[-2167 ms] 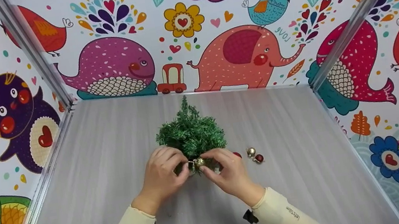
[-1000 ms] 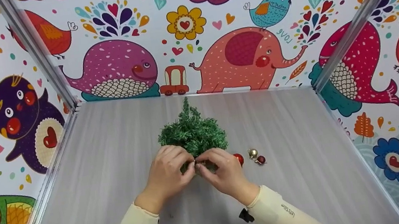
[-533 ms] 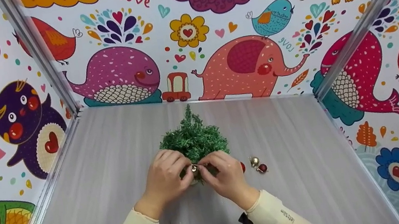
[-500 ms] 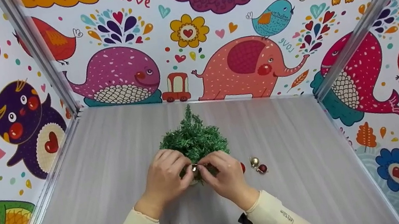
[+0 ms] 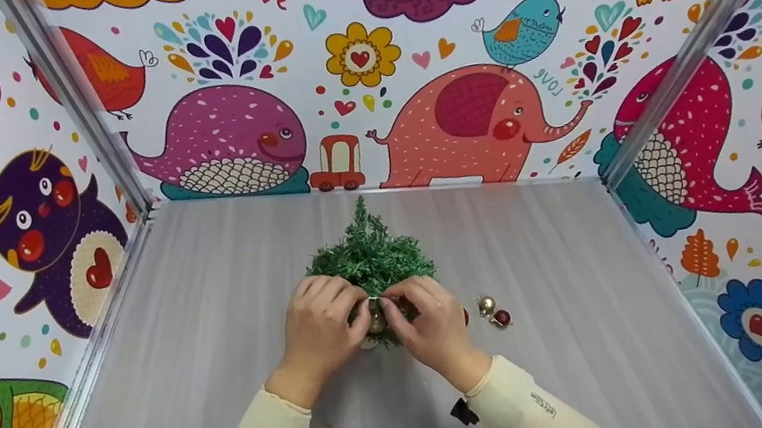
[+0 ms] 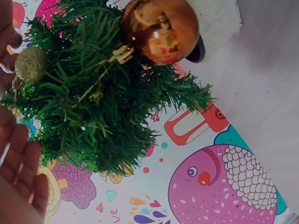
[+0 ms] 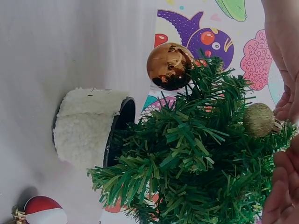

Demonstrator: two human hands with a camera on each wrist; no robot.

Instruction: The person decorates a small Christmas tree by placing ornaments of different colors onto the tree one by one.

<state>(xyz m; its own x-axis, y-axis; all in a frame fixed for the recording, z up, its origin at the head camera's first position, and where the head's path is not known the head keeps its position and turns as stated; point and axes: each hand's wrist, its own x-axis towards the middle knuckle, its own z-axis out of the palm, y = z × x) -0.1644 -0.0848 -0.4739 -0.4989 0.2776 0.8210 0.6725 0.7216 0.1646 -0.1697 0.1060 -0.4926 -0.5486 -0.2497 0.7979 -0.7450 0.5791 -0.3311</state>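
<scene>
A small green artificial Christmas tree (image 5: pixel 371 249) stands before me, its black pot in a fluffy white cover (image 7: pixel 86 128). In front of it a glittery gold bauble (image 7: pixel 259 120) hangs below my fingertips. My left hand (image 5: pixel 326 324) pinches the bauble's thin hanging loop from the left. From the right, my right hand (image 5: pixel 433 319) pinches the same loop between thumb and forefinger; the fingers partly hide it. A shiny copper bauble (image 6: pixel 161 30) hangs on the tree's left side by a gold cord. A red-and-white bauble (image 7: pixel 46 211) lies on the table, mostly hidden behind my right hand in the head view.
Right of my right hand, a small gold bauble (image 5: pixel 487 305) and a dark red bauble (image 5: pixel 501 318) lie together on the grey table (image 5: pixel 570 367). Cartoon-printed walls (image 5: pixel 248 135) enclose the back and both sides.
The gold bauble was between my right thumb and finger; now it hangs below both hands' fingertips, which have come together at its loop. The hands have risen slightly against the tree.
</scene>
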